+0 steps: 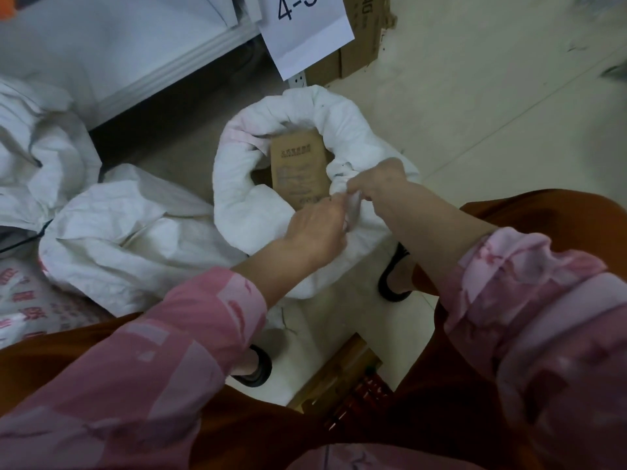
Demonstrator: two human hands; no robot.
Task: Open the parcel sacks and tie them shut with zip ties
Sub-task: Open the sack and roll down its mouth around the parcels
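Both hands are pinching the near edge of the rolled-down rim: left hand and right hand meet fingertip to fingertip, each gripping a bit of the white woven fabric. The sack sits on the floor right under them, mouth open like a fat crinkly doughnut, with a brown cardboard parcel standing inside. More crumpled sacks lie to the left.

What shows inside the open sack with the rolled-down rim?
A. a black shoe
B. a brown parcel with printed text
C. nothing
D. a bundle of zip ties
B: a brown parcel with dark print lies in the mouth of the sack, just beyond where both hands pinch the near rim.
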